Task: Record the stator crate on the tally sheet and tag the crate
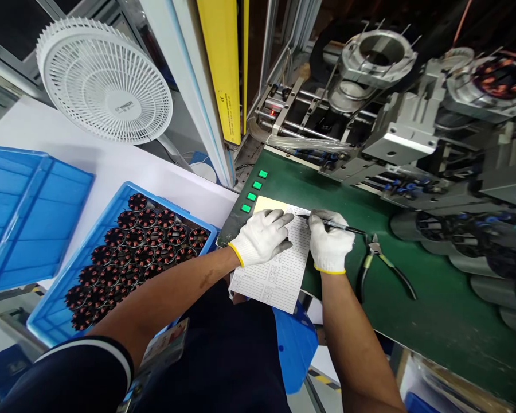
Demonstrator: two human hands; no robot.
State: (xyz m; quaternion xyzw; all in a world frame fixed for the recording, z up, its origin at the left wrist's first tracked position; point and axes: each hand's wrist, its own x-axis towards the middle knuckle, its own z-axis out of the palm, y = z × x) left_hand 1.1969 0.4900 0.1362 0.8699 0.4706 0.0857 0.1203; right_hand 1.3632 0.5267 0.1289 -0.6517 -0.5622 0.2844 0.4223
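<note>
Both hands wear white knitted gloves with yellow cuffs. My left hand lies flat with its fingers stretched over a printed form, pressing it on the green worktop. In my right hand is a black pen, its tip at the upper part of the sheet. The form has lined sections, and a yellowish strip of paper shows at its top edge. Pliers with dark handles rest just right of my right hand, jaws toward the machine and handles spread.
A blue crate of wound motor cores stands at left, near another blue bin and a white fan. Lit green buttons edge the worktop. Machinery stands behind; metal cylinders line the right.
</note>
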